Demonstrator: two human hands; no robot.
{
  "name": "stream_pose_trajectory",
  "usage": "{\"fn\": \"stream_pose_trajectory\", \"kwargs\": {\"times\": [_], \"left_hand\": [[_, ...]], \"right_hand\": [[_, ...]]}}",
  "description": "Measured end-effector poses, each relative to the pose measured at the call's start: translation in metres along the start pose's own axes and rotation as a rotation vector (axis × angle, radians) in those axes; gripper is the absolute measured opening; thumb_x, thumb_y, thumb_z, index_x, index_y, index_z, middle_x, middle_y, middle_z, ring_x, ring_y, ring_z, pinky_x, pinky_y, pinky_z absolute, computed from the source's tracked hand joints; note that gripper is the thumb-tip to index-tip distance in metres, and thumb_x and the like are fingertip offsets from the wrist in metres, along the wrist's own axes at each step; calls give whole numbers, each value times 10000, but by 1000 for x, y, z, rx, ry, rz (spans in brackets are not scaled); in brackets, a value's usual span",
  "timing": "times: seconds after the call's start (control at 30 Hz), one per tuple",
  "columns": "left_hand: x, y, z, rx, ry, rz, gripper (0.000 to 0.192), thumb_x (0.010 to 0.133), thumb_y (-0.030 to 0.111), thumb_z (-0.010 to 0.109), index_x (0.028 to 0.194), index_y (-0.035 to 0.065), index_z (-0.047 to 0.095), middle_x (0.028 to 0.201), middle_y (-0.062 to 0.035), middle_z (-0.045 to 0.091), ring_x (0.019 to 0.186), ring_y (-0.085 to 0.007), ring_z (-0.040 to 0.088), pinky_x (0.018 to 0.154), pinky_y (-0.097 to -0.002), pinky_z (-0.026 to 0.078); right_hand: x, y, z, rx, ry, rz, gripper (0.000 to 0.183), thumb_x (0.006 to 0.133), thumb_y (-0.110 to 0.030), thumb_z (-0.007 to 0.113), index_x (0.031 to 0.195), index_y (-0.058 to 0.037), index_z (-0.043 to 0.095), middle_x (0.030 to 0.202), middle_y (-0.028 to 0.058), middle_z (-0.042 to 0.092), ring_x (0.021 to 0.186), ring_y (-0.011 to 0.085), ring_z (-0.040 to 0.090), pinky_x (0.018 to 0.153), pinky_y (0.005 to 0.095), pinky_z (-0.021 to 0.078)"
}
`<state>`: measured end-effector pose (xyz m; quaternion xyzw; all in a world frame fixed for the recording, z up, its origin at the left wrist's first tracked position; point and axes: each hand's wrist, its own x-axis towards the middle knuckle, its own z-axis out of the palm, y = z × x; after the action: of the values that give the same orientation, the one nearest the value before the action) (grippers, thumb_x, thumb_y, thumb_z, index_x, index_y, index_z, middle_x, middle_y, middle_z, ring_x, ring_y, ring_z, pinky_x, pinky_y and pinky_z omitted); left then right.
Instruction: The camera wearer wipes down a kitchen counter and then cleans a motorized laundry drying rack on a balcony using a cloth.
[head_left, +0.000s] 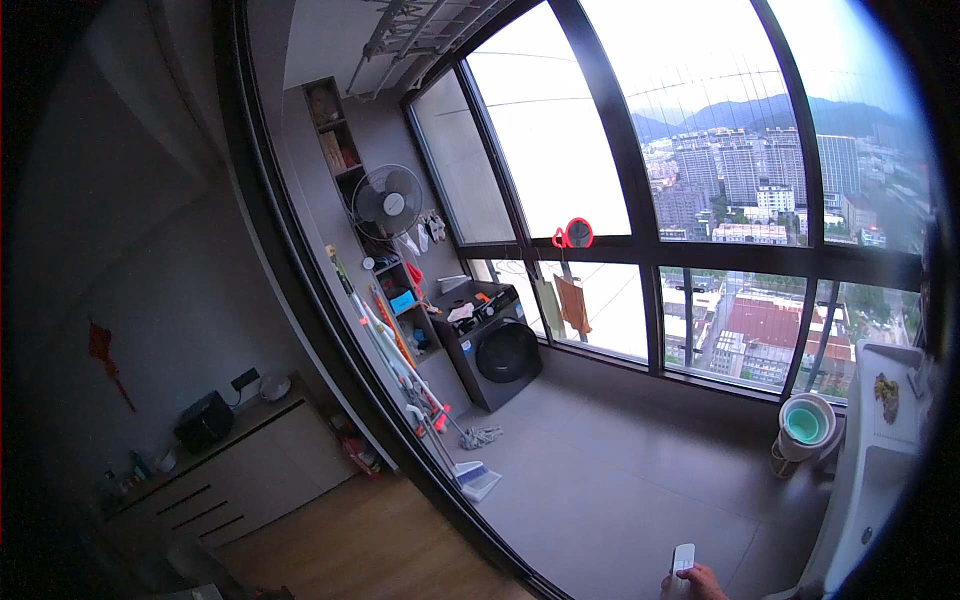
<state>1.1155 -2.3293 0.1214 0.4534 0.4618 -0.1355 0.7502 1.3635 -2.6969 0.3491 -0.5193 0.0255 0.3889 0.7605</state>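
Note:
At the bottom edge, right of centre, my right hand (701, 583) holds a slim white remote control (683, 559) upright, with the thumb over its face and fingertips showing at its left side. My left hand is out of view. Beyond the remote lies the grey tiled floor (600, 480) of an enclosed balcony. A dark front-loading washing machine (491, 360) stands at the back, with cloths and small things on top. Higher up, left of the windows, is a fan (394, 202) with a round guard. A metal drying rack (420, 34) hangs from the ceiling.
A dark sliding-door frame (330, 322) crosses the view. Mops (480, 435), a broom and a dustpan (478, 481) stand beside it. At right are a bucket with a green basin (804, 424) and a white sink (855, 480). A low cabinet (262, 476) stands in the room at left.

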Motion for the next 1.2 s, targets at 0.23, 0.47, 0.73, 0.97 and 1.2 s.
{"fn": "stream_pose_trajectory", "kwargs": {"times": [0.23, 0.47, 0.73, 0.97, 1.2], "left_hand": [[-61, 52, 18, 721, -159, 643, 244, 969, 305, 608, 1006, 67, 647, 838, -84, 677, 756, -274, 673, 648, -394, 562], [-23, 51, -5, 1135, -167, 588, 179, 957, 240, 645, 966, 61, 642, 811, -98, 622, 764, -276, 630, 690, -373, 529], [10, 28, -9, 1077, -253, 647, 188, 951, 253, 666, 965, 67, 640, 830, -97, 613, 766, -266, 626, 692, -370, 528], [-29, 65, 26, 518, -254, 323, 236, 960, 283, 676, 1070, 75, 646, 913, -88, 634, 794, -249, 637, 742, -362, 548], [-38, 108, 54, 51, -291, 265, 301, 976, 283, 659, 1177, 60, 637, 991, -82, 673, 868, -233, 669, 778, -365, 568]], "right_hand": [[22, 41, -29, 109, -113, -41, 273, 963, -200, 584, 1138, 8, 567, 966, 197, 677, 822, 345, 697, 723, 517, 583], [47, 37, -14, 89, -73, -2, 238, 965, -195, 586, 1130, -27, 553, 961, 97, 674, 789, 205, 682, 702, 375, 585], [25, 38, -47, 108, 51, 3, 257, 963, -232, 618, 1115, -33, 558, 927, 79, 673, 755, 186, 673, 656, 359, 572], [6, 85, -78, 29, 127, 69, 199, 949, -202, 652, 1022, -23, 602, 907, 122, 660, 786, 257, 675, 685, 425, 576], [-68, 22, -7, -36, 188, -7, 274, 882, -187, 721, 1047, -16, 585, 744, 83, 630, 575, 202, 627, 490, 343, 520]]}}
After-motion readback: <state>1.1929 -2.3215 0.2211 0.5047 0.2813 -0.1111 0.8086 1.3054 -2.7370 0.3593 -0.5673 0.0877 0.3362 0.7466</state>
